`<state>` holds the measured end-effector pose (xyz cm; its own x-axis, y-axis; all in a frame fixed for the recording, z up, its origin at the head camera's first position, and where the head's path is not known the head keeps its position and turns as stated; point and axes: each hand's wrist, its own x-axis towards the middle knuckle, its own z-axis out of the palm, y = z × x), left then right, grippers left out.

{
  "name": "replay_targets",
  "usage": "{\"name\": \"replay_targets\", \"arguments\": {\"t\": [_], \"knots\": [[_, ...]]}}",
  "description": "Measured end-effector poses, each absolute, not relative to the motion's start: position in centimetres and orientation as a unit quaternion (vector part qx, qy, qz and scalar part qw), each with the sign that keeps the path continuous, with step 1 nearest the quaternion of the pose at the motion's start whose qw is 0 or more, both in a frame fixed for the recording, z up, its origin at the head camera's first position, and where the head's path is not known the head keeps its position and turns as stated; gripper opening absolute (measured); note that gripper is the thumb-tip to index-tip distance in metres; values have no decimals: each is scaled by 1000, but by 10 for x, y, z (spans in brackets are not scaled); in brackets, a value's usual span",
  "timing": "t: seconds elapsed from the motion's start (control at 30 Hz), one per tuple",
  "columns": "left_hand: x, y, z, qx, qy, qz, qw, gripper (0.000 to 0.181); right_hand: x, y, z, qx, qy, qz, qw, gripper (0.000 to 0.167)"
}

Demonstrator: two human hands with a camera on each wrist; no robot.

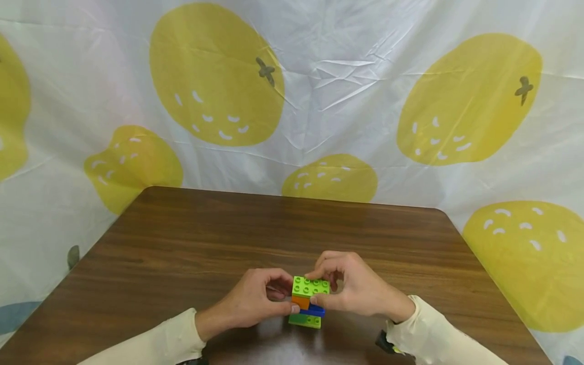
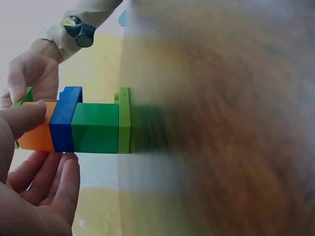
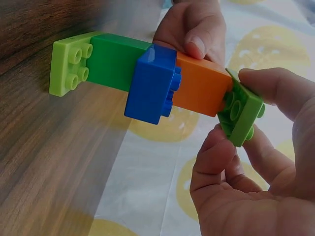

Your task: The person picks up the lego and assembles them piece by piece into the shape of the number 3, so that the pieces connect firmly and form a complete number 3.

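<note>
A tower of toy building bricks stands on the table in front of me. From the bottom it has a light green plate [image 3: 61, 69], a dark green brick [image 3: 115, 59], a blue brick [image 3: 152, 83] and an orange brick [image 3: 202, 86]. My left hand [image 1: 251, 299] holds the orange brick, thumb across its near face in the left wrist view. At the top, my right hand [image 1: 356, 289] pinches another light green plate [image 3: 241, 113] between thumb and fingers. That plate sits tilted against the orange brick, its hollow underside partly showing in the right wrist view.
The brown wooden table [image 1: 205, 228] extends around the tower and away to its rounded far corners. Behind it hangs a white cloth [image 1: 310, 116] printed with yellow fruit. A dark wrist device [image 2: 78, 32] is strapped over the right sleeve.
</note>
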<state>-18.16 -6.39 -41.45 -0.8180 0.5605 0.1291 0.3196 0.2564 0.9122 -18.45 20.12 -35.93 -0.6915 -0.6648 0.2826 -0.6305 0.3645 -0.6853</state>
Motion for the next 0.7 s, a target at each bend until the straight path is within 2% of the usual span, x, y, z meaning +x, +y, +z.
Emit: {"name": "replay_targets", "arguments": {"t": [0.3,0.7], "knots": [[-179,-64,-410,288,778,553,81,37,-187,200,-358,-388,823,-414,36,25],[-179,-62,-411,311,751,579,59,30,-186,198,-359,-381,825,-416,39,25]]}}
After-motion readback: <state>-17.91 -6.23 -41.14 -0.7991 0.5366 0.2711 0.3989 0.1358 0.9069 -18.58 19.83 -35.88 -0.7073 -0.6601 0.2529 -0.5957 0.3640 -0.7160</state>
